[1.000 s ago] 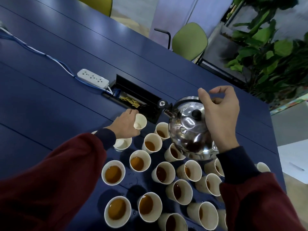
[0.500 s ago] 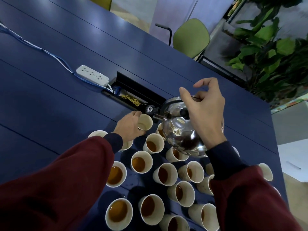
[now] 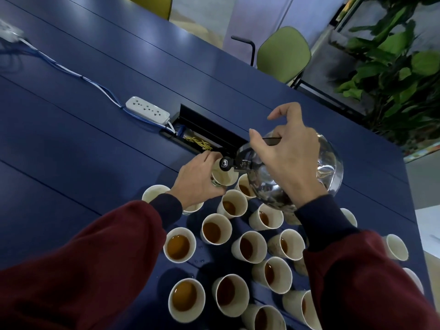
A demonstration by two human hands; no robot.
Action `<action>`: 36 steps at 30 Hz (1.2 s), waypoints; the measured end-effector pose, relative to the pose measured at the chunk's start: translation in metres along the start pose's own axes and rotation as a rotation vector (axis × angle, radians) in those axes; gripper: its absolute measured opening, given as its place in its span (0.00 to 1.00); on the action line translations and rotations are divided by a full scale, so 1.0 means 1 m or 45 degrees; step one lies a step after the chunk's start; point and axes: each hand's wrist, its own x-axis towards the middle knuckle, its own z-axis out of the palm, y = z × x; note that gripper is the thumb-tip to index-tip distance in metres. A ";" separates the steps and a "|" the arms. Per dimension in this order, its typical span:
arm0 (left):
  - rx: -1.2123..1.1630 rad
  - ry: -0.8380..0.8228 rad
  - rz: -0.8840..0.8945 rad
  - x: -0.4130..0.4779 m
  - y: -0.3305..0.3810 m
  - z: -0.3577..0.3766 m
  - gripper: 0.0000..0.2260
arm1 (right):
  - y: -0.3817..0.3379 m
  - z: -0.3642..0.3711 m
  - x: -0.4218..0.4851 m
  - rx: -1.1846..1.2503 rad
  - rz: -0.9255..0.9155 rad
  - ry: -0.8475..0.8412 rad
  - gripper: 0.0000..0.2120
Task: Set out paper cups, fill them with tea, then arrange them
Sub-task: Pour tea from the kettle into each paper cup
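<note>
Head view, looking down on a dark blue surface (image 3: 71, 151).

- Left hand (image 3: 197, 184): centre of frame, fingers curled round a paper cup (image 3: 225, 181) and holding it at the far edge of the cup cluster. Only the cup's rim and part of its pale inside show. Cannot tell whether it stands on the surface or is lifted.
- Right hand (image 3: 285, 163): right of centre, thumb and fingers closed on the dark handle of a shiny steel kettle (image 3: 329, 163), index finger raised free above.
- The kettle is tilted toward the left of the frame. Its spout (image 3: 225, 164), with a round black cap, sits right over the mouth of the held cup. Any stream is hidden.
- Filled cups (image 3: 179, 245): many, packed close in loose rows across lower centre, each with brown tea. Some lie under the kettle's belly.
- An empty-looking cup (image 3: 154, 194) sits just left of the left wrist. More pale cups (image 3: 394, 246) stand at the right edge of the cluster, contents unclear.
- Both arms wear dark red sleeves (image 3: 83, 270) with navy cuffs.
- Behind the hands: an open black cable hatch (image 3: 209, 129) in the surface, and a white power strip (image 3: 147, 109) just left of it with a blue-white cable (image 3: 71, 70) running to upper left.
- Upper right: a green chair (image 3: 283, 53) and a leafy plant (image 3: 392, 67).
</note>
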 end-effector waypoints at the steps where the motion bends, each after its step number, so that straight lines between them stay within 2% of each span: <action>1: 0.018 0.003 0.001 -0.001 0.000 -0.001 0.34 | -0.001 0.000 0.000 -0.006 -0.006 -0.001 0.17; 26: 0.035 -0.005 -0.034 -0.001 -0.007 0.007 0.33 | 0.001 -0.002 0.005 -0.150 -0.165 0.011 0.18; 32: 0.019 -0.033 -0.046 0.001 -0.010 0.007 0.34 | 0.001 0.000 0.007 -0.129 -0.152 0.027 0.17; 36: 0.005 -0.029 -0.061 0.002 -0.012 0.008 0.33 | 0.002 -0.001 0.007 0.004 -0.049 0.036 0.15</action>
